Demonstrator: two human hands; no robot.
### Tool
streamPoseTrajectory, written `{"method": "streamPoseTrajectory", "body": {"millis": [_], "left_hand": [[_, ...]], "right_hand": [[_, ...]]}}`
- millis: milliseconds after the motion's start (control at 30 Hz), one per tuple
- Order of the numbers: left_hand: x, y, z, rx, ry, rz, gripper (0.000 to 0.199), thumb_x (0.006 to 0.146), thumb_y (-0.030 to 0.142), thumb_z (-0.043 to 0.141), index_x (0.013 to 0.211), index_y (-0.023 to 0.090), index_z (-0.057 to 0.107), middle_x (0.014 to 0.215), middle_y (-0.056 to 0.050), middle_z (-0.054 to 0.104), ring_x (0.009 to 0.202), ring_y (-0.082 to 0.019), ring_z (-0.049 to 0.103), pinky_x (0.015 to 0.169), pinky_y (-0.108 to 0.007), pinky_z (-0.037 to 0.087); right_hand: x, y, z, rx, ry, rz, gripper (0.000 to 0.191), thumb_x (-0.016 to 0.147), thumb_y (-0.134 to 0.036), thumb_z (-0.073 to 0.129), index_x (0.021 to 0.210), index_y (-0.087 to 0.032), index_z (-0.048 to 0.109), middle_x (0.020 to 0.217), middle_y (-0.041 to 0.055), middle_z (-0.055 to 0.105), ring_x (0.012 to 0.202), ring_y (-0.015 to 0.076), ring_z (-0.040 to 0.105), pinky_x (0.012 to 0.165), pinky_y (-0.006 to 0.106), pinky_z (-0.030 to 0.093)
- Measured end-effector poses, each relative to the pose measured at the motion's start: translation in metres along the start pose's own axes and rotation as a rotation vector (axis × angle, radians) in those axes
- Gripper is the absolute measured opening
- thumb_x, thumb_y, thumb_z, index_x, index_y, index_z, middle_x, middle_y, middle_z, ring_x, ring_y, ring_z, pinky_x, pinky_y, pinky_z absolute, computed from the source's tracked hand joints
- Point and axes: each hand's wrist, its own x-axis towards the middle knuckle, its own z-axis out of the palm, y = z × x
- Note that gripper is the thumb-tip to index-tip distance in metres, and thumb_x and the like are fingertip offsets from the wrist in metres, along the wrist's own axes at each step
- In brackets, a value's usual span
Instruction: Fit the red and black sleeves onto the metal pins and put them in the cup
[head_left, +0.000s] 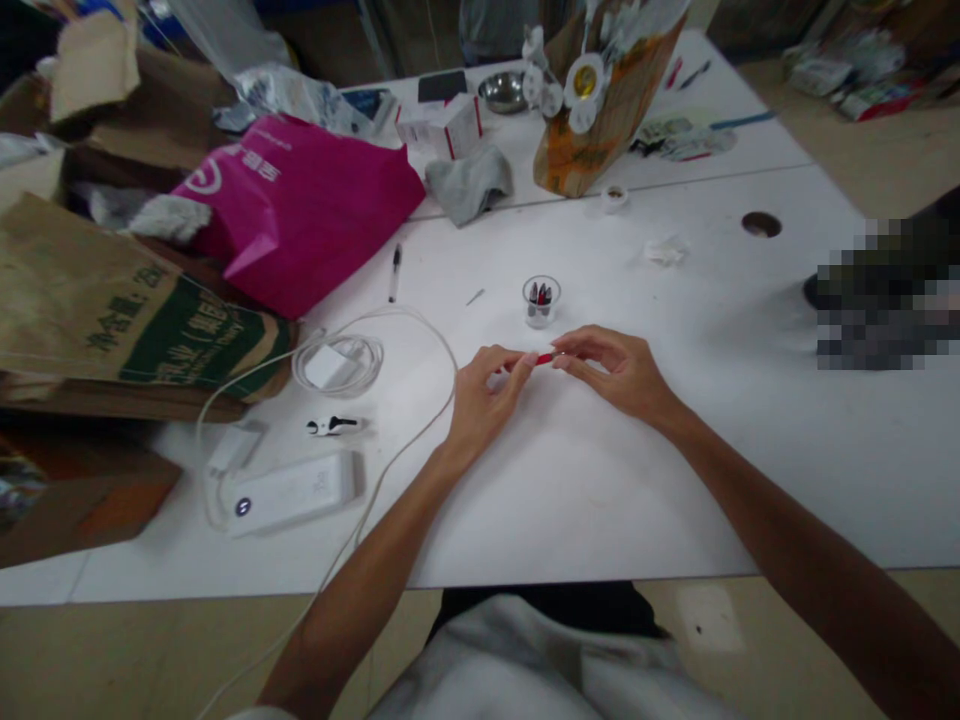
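Above the white table (592, 470), my left hand (487, 385) pinches a small red stick (544, 358) between thumb and fingers. My right hand (611, 370) grips its other, dark metallic end with thumb and fingertips. The stick lies almost level between the two hands; its exact kind is too small to make out. Just beyond it stands a small clear cup (541, 312) with several short red and dark pieces upright inside. A thin grey sliver (475, 296) lies to the left of the cup.
A white power bank (292, 492), coiled cable (375, 365) and black-and-white clipper-like tool (335, 426) lie left. A pen (395, 272), magenta bag (307, 200) and cardboard boxes are beyond them. A roll of tape (613, 198) and crumpled tissue (666, 251) sit farther back.
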Motion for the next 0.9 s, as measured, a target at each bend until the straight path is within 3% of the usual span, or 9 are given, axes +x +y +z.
{"method": "streamPoseTrajectory", "body": {"millis": [233,367,633,900], "left_hand": [[-0.0016,0.0048,0.0003,-0.036,-0.026,0.040,0.023,0.111,0.051,0.080,0.112,0.030,0.091,0.103,-0.004,0.089,0.094,-0.022,0.075,0.092,-0.041,0.061],[-0.0019,0.0064,0.0000,-0.038,-0.049,0.079,0.021,0.108,0.050,0.085,0.117,0.031,0.091,0.108,-0.005,0.089,0.099,-0.023,0.077,0.097,-0.045,0.062],[-0.0020,0.0030,0.0017,-0.024,-0.042,0.064,0.022,0.106,0.051,0.087,0.114,0.031,0.091,0.106,-0.005,0.090,0.097,-0.023,0.078,0.095,-0.045,0.062],[-0.0001,0.0010,0.0011,-0.005,-0.037,0.073,0.017,0.105,0.045,0.089,0.113,0.030,0.091,0.104,-0.004,0.089,0.094,-0.022,0.077,0.088,-0.040,0.061]], "right_hand": [[0.0021,-0.0027,-0.0032,-0.031,-0.030,-0.032,0.021,0.100,-0.050,0.091,0.107,-0.031,0.091,0.107,0.0046,0.088,0.100,0.0253,0.083,0.093,0.044,0.071],[0.0034,-0.0045,-0.0032,-0.011,-0.042,-0.072,0.017,0.101,-0.046,0.091,0.108,-0.031,0.092,0.108,0.0049,0.088,0.101,0.0248,0.082,0.089,0.043,0.069],[0.0029,-0.0011,-0.0024,0.064,-0.066,-0.101,0.010,0.102,-0.041,0.091,0.108,-0.032,0.091,0.111,0.0043,0.086,0.104,0.0234,0.081,0.090,0.041,0.068],[0.0045,-0.0010,-0.0019,0.057,-0.075,-0.081,0.023,0.102,-0.053,0.090,0.106,-0.030,0.091,0.111,0.0060,0.086,0.103,0.0245,0.080,0.090,0.042,0.070]]}}
